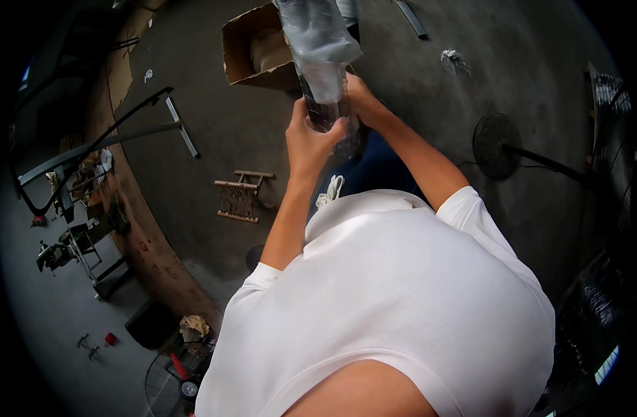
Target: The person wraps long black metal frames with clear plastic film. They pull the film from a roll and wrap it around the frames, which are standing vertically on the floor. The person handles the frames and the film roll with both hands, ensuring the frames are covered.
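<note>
A long bundle wrapped in clear and whitish plastic (320,45) stretches away from my body at the top centre, with something dark showing through near its lower end. My left hand (310,135) is closed around that near end from the left, its thumb lying across the wrap. On the other side my right hand (361,99) grips the same bundle; most of its fingers are hidden behind it. What the wrapping contains cannot be made out. Just left of the bundle, an open cardboard box (236,59) holds something pale brown.
A small wooden stool (240,197) stands on the dark floor left of my legs. Metal frame bars (103,142) lie further left. On the right are a round black base with a pole (497,144) and crumpled plastic (454,60). A metal bar (410,19) lies far ahead.
</note>
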The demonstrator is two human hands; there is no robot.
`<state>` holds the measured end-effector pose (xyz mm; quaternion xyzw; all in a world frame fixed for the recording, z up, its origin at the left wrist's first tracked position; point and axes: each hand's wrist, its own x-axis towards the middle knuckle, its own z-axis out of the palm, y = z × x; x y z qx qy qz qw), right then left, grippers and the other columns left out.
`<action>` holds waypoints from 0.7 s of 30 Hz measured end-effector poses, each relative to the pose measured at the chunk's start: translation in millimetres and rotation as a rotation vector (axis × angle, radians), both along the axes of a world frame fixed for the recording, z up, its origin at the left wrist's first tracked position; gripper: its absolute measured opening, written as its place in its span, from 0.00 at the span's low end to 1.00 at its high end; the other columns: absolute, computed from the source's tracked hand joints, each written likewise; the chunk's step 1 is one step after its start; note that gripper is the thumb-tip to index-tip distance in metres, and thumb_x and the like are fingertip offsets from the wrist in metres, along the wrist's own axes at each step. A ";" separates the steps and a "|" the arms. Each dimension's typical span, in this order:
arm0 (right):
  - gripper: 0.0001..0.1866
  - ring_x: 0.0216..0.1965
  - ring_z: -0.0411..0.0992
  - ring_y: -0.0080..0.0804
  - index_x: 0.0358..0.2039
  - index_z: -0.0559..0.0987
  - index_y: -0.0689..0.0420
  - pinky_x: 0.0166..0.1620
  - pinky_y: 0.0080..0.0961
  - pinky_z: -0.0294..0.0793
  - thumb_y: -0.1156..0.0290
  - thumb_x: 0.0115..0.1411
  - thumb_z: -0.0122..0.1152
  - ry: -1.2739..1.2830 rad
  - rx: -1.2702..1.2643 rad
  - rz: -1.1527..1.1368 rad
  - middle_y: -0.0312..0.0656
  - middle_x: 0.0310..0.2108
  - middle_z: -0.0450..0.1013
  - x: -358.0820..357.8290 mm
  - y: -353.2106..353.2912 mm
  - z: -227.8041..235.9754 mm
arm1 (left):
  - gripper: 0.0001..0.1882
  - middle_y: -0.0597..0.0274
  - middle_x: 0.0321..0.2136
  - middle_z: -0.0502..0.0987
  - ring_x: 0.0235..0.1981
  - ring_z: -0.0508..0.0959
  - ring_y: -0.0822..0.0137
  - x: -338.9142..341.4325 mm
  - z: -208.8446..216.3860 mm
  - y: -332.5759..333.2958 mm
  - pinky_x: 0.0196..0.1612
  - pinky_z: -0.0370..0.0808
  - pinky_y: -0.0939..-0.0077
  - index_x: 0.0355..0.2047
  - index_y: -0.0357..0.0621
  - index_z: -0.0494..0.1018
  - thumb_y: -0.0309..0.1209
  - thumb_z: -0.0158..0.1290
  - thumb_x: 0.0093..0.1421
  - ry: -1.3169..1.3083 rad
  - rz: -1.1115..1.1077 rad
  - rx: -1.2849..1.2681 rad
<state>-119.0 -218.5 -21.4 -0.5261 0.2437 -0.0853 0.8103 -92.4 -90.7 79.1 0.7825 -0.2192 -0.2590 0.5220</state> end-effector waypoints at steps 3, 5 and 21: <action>0.25 0.36 0.68 0.24 0.41 0.70 0.65 0.41 0.21 0.66 0.61 0.46 0.62 0.059 -0.060 0.066 0.41 0.35 0.71 -3.9 -12.8 5.3 | 0.22 0.60 0.32 0.73 0.30 0.73 0.75 -0.8 -2.4 -1.5 0.36 0.70 0.82 0.38 0.34 0.65 0.28 0.59 0.43 -0.102 0.036 0.044; 0.26 0.37 0.67 0.24 0.42 0.70 0.65 0.42 0.21 0.65 0.60 0.46 0.62 0.002 -0.023 0.074 0.41 0.35 0.71 -6.4 -20.8 4.3 | 0.23 0.60 0.31 0.73 0.29 0.73 0.75 0.3 -1.9 -3.9 0.35 0.70 0.82 0.37 0.34 0.65 0.29 0.60 0.42 -0.130 0.032 0.093; 0.35 0.37 0.71 0.39 0.45 0.69 0.61 0.42 0.34 0.72 0.40 0.52 0.42 -0.282 0.840 0.031 0.51 0.38 0.71 -106.6 -17.3 10.0 | 0.31 0.61 0.33 0.69 0.31 0.70 0.75 -7.2 -23.2 -11.5 0.36 0.67 0.84 0.45 0.39 0.56 0.31 0.61 0.44 -0.129 0.000 -0.052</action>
